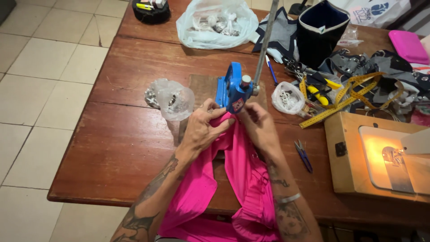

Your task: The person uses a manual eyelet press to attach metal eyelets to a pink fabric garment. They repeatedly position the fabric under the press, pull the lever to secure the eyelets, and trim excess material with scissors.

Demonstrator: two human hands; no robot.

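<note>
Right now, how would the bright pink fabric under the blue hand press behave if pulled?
The bright pink fabric probably is floppy: it drapes over the wooden table's edge in folds. Likely light, since the left hand and right hand bunch it easily at the blue hand press.

Pink fabric fed under the blue hand press

You have the bright pink fabric (242,179) bunched and folded, running from the near table edge up to the blue hand press (231,92); its upper edge is tucked at the press head. The press stands upright on a wooden base mid-table, its grey lever raised and slanting up and away. A round silver-and-red cap sits on top of the head
</note>
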